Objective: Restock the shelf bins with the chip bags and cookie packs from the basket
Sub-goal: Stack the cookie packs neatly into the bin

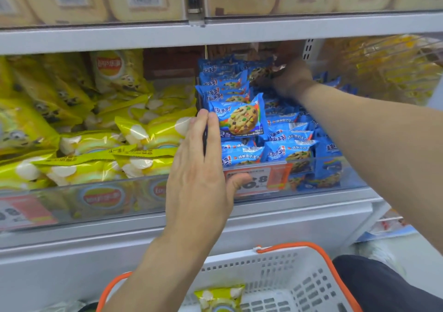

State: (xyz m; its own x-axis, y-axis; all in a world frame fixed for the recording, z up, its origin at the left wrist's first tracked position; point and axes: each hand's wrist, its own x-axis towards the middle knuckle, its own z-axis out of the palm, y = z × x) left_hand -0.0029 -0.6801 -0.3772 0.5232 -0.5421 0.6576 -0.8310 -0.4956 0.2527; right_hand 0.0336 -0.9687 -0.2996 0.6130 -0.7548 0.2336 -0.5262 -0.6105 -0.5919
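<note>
Blue cookie packs (288, 132) fill the right-hand shelf bin (347, 179), with a row standing on edge along its left side. My left hand (201, 167) is flat, its straight fingertips touching the front upright pack (239, 118). At the back of the same bin my right hand (291, 79) grips another cookie pack (260, 72); the hand is blurred and in shadow. The bin to the left holds several yellow chip bags (107, 132). Below, one yellow chip bag (219, 297) lies in the white basket (287, 266) with orange handles.
The shelf above (143, 36) hangs low over both bins and carries pale packages. An orange price tag (275, 179) sits on the cookie bin's clear front. A wire rack (395, 67) of yellow bags stands at the far right. My dark trouser leg (383, 283) is beside the basket.
</note>
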